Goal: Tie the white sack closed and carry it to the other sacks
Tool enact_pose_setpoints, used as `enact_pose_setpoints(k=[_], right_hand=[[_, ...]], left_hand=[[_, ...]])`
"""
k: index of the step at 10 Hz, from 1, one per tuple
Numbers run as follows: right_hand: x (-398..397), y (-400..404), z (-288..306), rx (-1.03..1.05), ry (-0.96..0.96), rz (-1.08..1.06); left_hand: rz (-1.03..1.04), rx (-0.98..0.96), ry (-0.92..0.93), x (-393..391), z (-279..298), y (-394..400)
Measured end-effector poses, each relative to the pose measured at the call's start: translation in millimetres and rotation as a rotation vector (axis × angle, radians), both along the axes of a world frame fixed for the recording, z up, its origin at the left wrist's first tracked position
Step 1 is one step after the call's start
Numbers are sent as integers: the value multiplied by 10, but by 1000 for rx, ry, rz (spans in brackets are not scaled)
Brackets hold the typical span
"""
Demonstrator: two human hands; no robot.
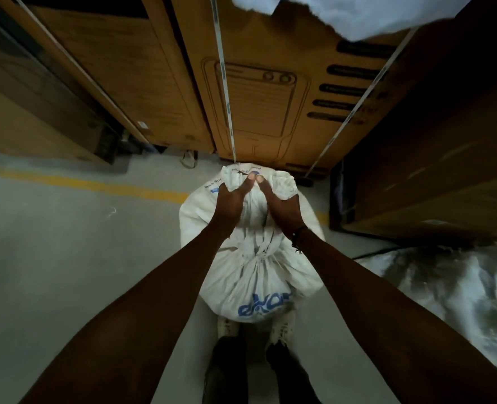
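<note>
My shoes (282, 330) stand on the grey concrete floor (66, 258), the tied white sack (253, 275) just ahead of them. My left hand (229, 199) and right hand (282, 205) each grip its bunched top. Beyond, a yellow line (95, 185), then tall cardboard boxes (256, 97).
</note>
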State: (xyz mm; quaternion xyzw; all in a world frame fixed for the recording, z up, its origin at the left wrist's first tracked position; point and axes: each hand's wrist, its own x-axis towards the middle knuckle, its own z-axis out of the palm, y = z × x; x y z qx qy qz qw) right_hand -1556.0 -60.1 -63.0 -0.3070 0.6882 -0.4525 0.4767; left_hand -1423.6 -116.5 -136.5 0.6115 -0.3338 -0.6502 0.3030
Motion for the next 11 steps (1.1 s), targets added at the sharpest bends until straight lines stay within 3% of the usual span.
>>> enact_pose_setpoints(k=[2,4,5,7,8,11], right_hand=[[56,78,-478,32,-26,16],[18,167,-360,168,-28,-15],[-83,270,-170,199,-50,-66],[-129,788,579,208,-5,-156],[-57,1121,957,282,-5,-225],[336,2043,1878,203,89,-220]], left_hand=[[8,-37,3,68,183,215],[15,-18,-62,138,211,319],[-36,53,-112,298,264,300],[-117,56,-188,610,1182,590],[-200,21,-286,755,1622,830],[-298,-203,-382,1203,2545,1635]])
